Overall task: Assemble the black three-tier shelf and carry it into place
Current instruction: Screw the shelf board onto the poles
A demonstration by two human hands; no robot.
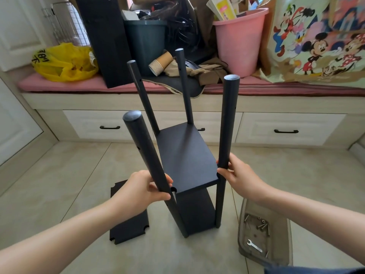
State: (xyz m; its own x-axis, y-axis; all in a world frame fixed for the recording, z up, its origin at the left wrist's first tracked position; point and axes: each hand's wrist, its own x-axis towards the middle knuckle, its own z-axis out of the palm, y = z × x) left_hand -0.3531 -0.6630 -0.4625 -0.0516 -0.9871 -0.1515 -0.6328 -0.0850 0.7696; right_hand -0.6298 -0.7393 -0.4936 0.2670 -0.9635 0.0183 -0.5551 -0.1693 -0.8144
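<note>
Standing mid-frame on the floor, the shelf (185, 155) has a loose board (128, 228) lying lower left, the left hand (142, 189) clamped round its near-left post (142, 147), the right hand (240, 175) round the near-right post (229, 119), a wrench (254, 245) lower right.

I see open floor (59, 175) between the shelf (187, 155) and the drawers (286, 125) ahead, while a loose black board (128, 228) crowds its left and a screw tray (280, 248) its right.

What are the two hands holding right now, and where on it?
The half-built black shelf. The left hand grips its near-left pole, the right hand its near-right pole, both level with the upper board.
</note>
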